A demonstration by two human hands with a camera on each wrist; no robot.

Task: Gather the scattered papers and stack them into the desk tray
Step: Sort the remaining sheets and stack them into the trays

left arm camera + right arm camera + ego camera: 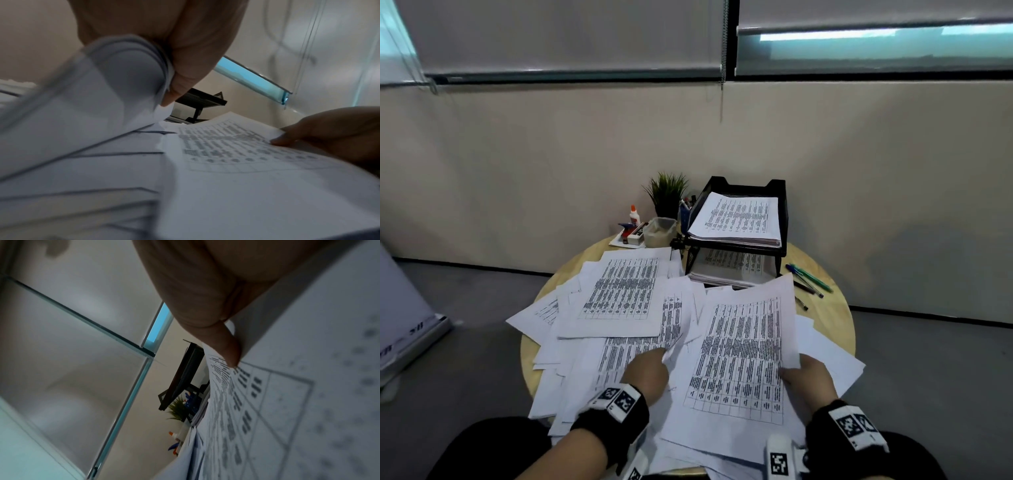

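I see my left grip (650, 371) pinching curled sheets (131, 68) from the scattered papers (619, 291) on the round surface (832, 315), my right grip (806, 375) holding a printed sheet (743, 353), near the part-filled desk tray (780, 202).

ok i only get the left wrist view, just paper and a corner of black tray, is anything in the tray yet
observer: yes, the desk tray has a top stack of printed sheets in its upper tier.
operator: and the tier under it
observer: that holds a lower stack of papers too.
operator: anything loose beside it
observer: pens lie on the table just right of the tray.
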